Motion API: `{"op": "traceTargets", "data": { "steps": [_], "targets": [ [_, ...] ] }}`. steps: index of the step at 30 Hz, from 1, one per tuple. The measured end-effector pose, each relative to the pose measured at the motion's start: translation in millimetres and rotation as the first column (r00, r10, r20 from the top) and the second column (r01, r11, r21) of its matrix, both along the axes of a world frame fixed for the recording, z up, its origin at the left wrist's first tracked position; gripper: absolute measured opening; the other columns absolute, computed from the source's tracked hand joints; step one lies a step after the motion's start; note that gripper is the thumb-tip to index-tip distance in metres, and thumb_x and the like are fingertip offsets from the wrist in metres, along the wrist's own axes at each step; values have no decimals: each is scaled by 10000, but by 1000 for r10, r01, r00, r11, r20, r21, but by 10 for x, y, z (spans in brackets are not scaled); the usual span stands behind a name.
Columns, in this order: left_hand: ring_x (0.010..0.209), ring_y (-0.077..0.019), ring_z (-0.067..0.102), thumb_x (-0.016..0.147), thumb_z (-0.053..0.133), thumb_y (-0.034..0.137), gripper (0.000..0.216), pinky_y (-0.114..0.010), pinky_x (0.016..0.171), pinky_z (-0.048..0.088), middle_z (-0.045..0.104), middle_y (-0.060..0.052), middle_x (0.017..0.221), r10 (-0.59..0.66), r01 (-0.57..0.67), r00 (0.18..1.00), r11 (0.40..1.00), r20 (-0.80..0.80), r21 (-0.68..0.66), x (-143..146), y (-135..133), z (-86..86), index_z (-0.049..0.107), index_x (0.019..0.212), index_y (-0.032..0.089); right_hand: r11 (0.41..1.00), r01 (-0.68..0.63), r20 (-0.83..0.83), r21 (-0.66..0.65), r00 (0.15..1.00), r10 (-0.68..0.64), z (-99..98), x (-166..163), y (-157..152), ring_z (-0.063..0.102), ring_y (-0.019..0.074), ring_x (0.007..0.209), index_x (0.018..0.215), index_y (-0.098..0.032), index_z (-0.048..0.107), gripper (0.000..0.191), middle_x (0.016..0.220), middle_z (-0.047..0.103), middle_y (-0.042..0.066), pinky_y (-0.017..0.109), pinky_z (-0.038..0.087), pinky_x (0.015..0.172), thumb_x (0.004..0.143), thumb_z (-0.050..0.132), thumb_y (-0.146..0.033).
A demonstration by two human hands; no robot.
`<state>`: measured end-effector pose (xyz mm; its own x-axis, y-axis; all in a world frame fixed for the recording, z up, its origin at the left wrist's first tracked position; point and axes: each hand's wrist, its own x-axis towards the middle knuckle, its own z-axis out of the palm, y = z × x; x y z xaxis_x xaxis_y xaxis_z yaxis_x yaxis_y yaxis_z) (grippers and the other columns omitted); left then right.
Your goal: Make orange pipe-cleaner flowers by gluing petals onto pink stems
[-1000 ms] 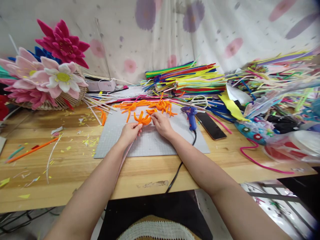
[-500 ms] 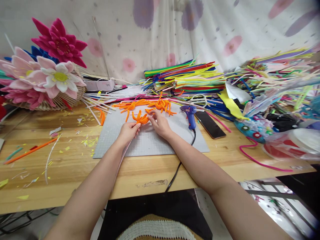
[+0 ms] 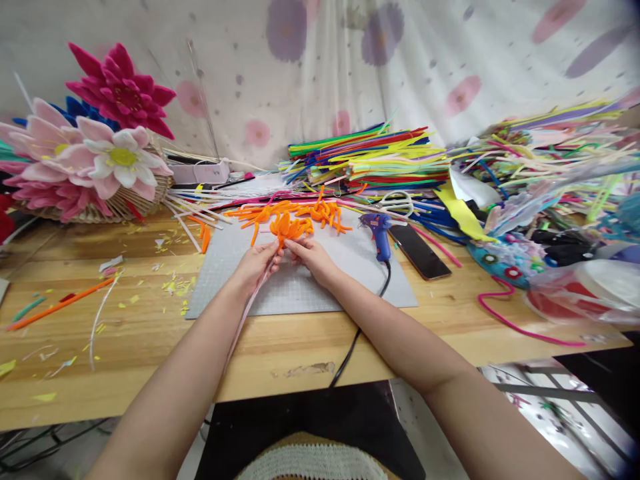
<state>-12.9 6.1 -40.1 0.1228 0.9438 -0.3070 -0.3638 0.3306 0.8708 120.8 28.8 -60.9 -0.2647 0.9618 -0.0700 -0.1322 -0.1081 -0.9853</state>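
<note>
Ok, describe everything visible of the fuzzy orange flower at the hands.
The fuzzy orange flower has curved strips, resembling pipe cleaner, gathered at a base and fanning outward. The left hand pinches that base above the grey rectangular mat; the right hand is beside it, contact unclear. A thin pale stem seems to trail below.

Bright, diffuse light with soft, faint shadows, mild blur and stretching toward the edges, dark upper-right corner.
</note>
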Motion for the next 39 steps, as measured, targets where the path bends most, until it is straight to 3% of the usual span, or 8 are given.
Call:
{"op": "traceTargets", "data": {
  "steps": [5, 9, 13, 17, 21, 30, 39],
  "targets": [
    [415, -13, 394, 668, 698, 358, 294, -135, 364, 309, 486, 36, 537, -88, 88, 996, 996, -32, -4, 105, -42, -45, 541, 623, 114, 987, -77, -174, -139, 983, 52, 58, -20, -21, 322, 34, 406, 784, -143, 648, 332, 480, 462, -67, 198, 212, 395, 614, 686, -426],
    [449, -27, 445, 675, 697, 321, 251, -144, 387, 352, 519, 25, 565, -100, 100, 995, 995, -32, -10, 150, -60, -56, 561, 643, 113, 964, -135, -232, -227, 969, 81, 91, 4, 2, 423, 51, 391, 784, -142, 645, 278, 462, 511, -49, 185, 244, 378, 661, 666, -390],
    [464, -33, 469, 708, 674, 304, 215, -153, 411, 399, 536, 21, 592, -161, 161, 987, 987, -13, -13, 174, -61, -77, 577, 676, 115, 950, -121, -257, -287, 965, 45, 123, 35, 34, 428, 59, 353, 726, -146, 623, 194, 390, 462, -62, 177, 263, 358, 737, 615, -340],
    [477, -40, 487, 766, 614, 310, 194, -153, 407, 420, 558, 5, 635, -192, 194, 974, 981, 119, -9, 196, -48, -86, 592, 745, 118, 932, -138, -287, -336, 957, 38, 133, 48, 53, 403, 51, 324, 673, -138, 599, 199, 359, 405, -76, 172, 256, 338, 786, 578, -299],
    [453, -28, 482, 818, 553, 279, 173, -128, 382, 405, 550, 12, 624, -158, 176, 961, 982, 227, -62, 204, -41, -65, 598, 766, 120, 930, -167, -328, -329, 943, 53, 133, 49, 61, 407, 39, 339, 691, -131, 596, 182, 388, 413, -85, 164, 291, 355, 785, 603, -287],
    [382, -2, 454, 788, 587, 150, 103, -103, 369, 403, 508, 42, 523, -45, 66, 982, 992, 185, -111, 171, -48, -47, 604, 704, 93, 889, -341, -389, -305, 897, 211, 92, 102, 67, 481, 43, 434, 874, -106, 649, 192, 498, 541, -35, 164, 363, 450, 805, 599, -277],
    [401, -13, 460, 784, 605, 276, 177, -118, 373, 422, 506, 43, 547, -105, 122, 978, 989, 179, -82, 167, -79, -31, 600, 735, 107, 910, -304, -406, -283, 897, 173, 63, 92, 93, 404, 22, 407, 647, -96, 606, 138, 478, 505, -28, 139, 227, 377, 756, 625, -178]
  ]
}}
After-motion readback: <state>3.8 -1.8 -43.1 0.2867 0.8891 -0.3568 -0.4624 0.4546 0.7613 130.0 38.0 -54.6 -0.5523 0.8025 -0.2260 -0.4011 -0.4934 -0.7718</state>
